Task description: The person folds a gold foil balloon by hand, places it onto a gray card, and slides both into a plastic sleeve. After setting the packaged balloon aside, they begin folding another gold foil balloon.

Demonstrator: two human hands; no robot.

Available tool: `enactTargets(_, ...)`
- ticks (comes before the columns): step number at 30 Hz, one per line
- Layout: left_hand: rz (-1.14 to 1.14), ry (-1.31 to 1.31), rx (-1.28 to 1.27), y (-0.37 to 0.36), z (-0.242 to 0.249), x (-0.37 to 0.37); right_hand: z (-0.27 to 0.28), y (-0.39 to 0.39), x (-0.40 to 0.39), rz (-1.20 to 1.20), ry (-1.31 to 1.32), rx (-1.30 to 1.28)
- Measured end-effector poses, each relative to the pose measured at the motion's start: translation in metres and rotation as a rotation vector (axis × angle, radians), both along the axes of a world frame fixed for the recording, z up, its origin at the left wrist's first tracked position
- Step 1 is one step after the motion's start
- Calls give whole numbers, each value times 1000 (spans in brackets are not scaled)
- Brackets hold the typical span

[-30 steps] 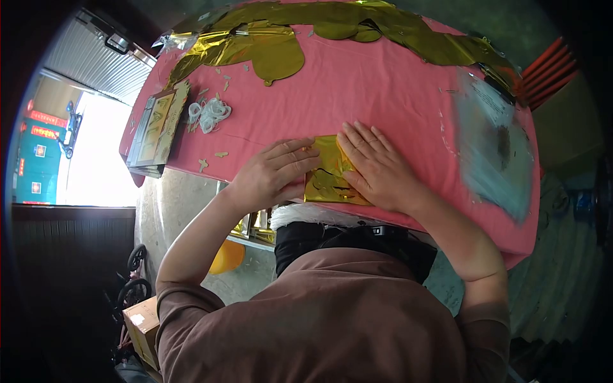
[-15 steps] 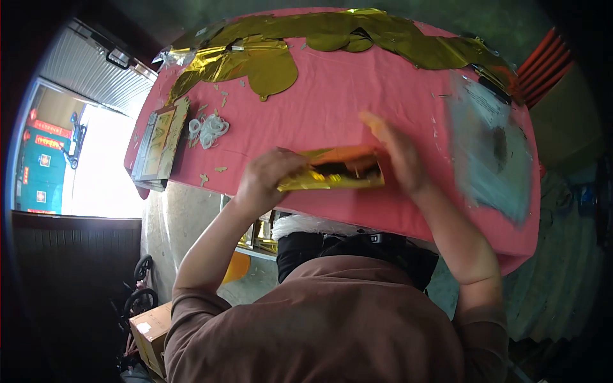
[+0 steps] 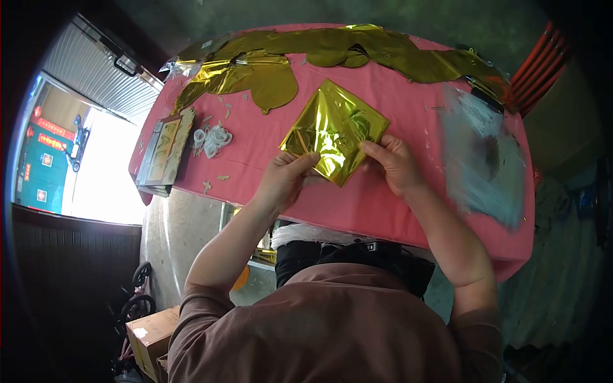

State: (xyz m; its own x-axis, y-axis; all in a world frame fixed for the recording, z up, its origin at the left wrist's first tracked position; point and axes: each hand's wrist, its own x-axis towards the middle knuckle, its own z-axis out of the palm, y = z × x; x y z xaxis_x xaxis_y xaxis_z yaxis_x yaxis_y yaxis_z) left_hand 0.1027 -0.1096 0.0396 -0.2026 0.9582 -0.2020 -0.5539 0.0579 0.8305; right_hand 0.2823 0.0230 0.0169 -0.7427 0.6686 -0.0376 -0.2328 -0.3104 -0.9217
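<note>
A folded sheet of shiny gold foil is held out as a diamond over the pink-covered table. My left hand pinches its lower left edge between thumb and fingers. On the lower right edge, my right hand grips it the same way. The foil's lower corner points toward my body. Flat gold foil balloons lie along the far side of the table, beyond the folded piece.
White ribbon or string sits in a tangle left of my hands, near a stack of printed cards. Clear plastic bags lie at the right. Small scraps dot the cloth. A cardboard box stands on the floor.
The gold foil has turned from a narrow strip seen edge-on to a diamond facing up. My right hand, apart from it before, has come in and taken hold of its right edge.
</note>
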Motion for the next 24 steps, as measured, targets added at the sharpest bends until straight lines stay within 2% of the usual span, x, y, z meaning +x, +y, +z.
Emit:
enactTargets(3, -61, -25, -56, -6, 2, -13, 1, 1, 3, -28, -71, 35)
enactTargets(6, -35, 155, 20, -23, 2, -49, -3, 6, 7, -33, -97, 45)
enactTargets(8, 185, 997, -67, -35, 15, -82, -4, 7, 6, -22, -92, 49)
enactTargets(10, 385, 1671, -266, -49, 34, -116, -4, 5, 5, -30, -98, 52)
enactTargets(12, 644, 2315, -166, -65, 26, -167, -3, 5, 4, -48, -84, 40)
enactTargets(13, 648, 2317, -167, -74, 27, -178, -2, 4, 4, -41, -71, 37)
enactTargets(15, 409, 2179, -850, -85, 26, -191, -3, 4, 5, -42, -67, 40)
enactTargets(16, 413, 2177, -850, -86, 23, -194, -3, 4, 4, -43, -65, 41)
enactTargets(18, 366, 2260, -1011, -86, 18, -197, -1, 5, 4, -41, -64, 42)
enactTargets(24, 475, 2243, -920, -82, 27, -190, 4, 1, 2, -61, -80, 49)
